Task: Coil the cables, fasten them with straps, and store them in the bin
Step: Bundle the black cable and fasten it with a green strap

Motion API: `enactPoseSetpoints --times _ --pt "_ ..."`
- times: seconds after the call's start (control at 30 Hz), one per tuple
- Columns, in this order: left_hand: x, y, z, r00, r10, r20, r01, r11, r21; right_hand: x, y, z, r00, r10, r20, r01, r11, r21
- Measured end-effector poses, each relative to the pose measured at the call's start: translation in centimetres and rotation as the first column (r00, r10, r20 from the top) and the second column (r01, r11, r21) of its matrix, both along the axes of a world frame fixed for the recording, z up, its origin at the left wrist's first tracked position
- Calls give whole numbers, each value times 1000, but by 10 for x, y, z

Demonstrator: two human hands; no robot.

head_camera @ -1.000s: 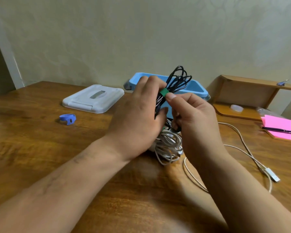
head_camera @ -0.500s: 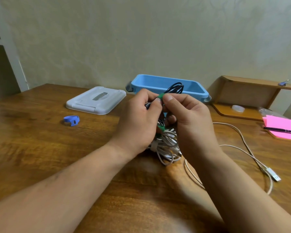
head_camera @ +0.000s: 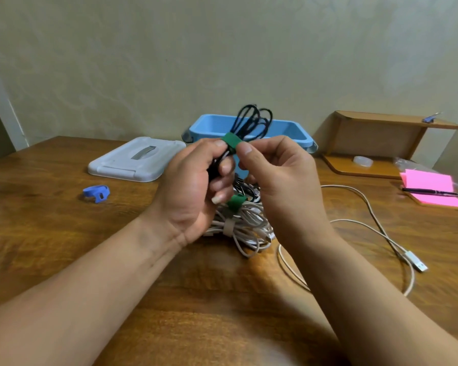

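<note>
The wooden surface carries an open blue bin at its far edge, with the bin's white lid lying flat to its left. A pile of strapped white cables sits just in front of the bin, below my hands, and a loose white USB cable trails off to the right. My left hand curls round a coiled black cable, held up in front of the bin. My right hand pinches the green strap wrapped round the coil's middle. A blue strap lies well apart on the left.
</note>
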State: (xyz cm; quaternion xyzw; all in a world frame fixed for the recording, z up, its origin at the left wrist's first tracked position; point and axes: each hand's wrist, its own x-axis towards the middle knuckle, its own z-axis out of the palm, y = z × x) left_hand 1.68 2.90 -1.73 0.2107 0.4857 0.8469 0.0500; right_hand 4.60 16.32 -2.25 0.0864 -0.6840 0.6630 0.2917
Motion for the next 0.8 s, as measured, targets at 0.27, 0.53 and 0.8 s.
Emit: enactPoseSetpoints --times 0.27,0.53,0.8 --pt "-7 -20 6 900 -434 48 432 900 54 -5 14 -4 993 87 -85 -65 969 240" --pt "-7 -26 6 916 -393 -77 384 916 -116 -8 26 -4 987 148 -65 -124 951 282" --pt "-6 -26 3 938 -338 -79 321 931 -175 -14 25 -9 981 17 -193 91 840 534"
